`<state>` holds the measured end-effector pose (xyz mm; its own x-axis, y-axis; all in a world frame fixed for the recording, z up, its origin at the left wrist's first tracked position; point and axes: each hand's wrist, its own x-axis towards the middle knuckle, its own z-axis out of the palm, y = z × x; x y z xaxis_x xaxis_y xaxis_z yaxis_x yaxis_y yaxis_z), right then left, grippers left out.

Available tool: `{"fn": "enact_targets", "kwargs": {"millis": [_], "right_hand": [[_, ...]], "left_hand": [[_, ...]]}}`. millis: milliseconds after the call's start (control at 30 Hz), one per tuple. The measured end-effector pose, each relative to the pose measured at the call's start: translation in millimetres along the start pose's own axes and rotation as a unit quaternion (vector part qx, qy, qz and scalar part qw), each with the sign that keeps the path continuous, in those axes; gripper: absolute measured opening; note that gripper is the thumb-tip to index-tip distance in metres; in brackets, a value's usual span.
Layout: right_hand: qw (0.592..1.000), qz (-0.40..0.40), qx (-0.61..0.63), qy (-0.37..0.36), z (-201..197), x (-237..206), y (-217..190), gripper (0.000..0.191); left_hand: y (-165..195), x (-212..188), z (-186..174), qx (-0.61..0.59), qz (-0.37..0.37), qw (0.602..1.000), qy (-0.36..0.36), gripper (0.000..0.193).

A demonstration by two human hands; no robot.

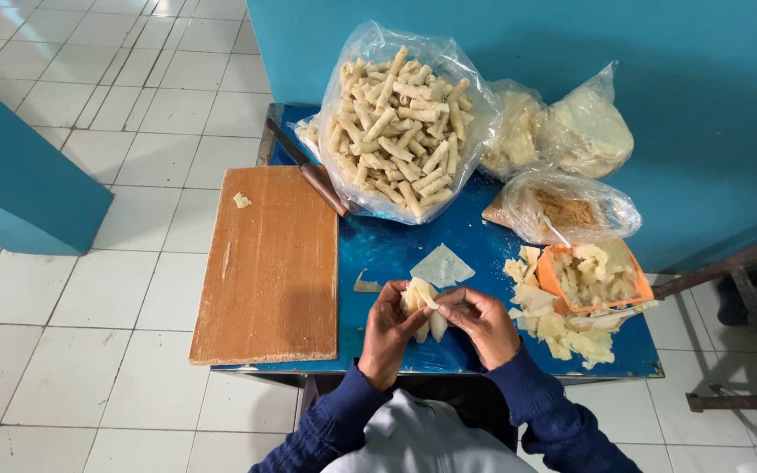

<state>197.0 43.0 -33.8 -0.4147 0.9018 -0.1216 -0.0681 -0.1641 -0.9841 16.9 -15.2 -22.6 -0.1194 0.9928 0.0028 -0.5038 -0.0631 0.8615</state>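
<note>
Fingers (413, 317) of both hands are clamped on a pale pastry wrapper (420, 302), partly rolled, held just above the blue bench (387, 250) at its 6 o'clock edge. Left hand (387, 331) grips the roll from 9 o'clock; right hand (482, 322) pinches it from 3 o'clock. At 12 o'clock, a clear plastic bag (409, 123) holds many finished rolls. At 2 o'clock, further bags hold pale dough (584, 131) and brown filling (567, 210). At 3 o'clock, an orange tub (590, 278) holds pale pieces. A wooden board (269, 267) and knife (308, 168) lie at 9 to 11 o'clock.
</note>
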Motion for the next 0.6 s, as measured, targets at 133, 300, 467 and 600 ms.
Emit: {"fn": "enact_targets", "kwargs": {"millis": [133,300,467,600], "right_hand": [[1.0,0.002,0.015,0.002,-2.2,1.3,4.4,0.019],[1.0,0.0,-0.007,0.007,2.6,-2.0,-4.2,0.02],[0.989,-0.078,-0.124,0.018,13.2,-10.1,-19.4,0.013],[0.956,-0.156,-0.245,0.032,19.3,-12.3,-27.2,0.007]], "left_hand": [[0.9,-0.9,-2.3,-0.006,-0.009,1.0,-0.005,0.037],[5.9,-1.9,-2.9,-0.013,-0.023,1.0,-0.012,0.038],[9.4,-4.0,2.1,0.02,-0.019,0.999,-0.029,0.045],[10.2,-5.7,6.5,0.09,0.023,0.995,-0.028,0.047]]}}
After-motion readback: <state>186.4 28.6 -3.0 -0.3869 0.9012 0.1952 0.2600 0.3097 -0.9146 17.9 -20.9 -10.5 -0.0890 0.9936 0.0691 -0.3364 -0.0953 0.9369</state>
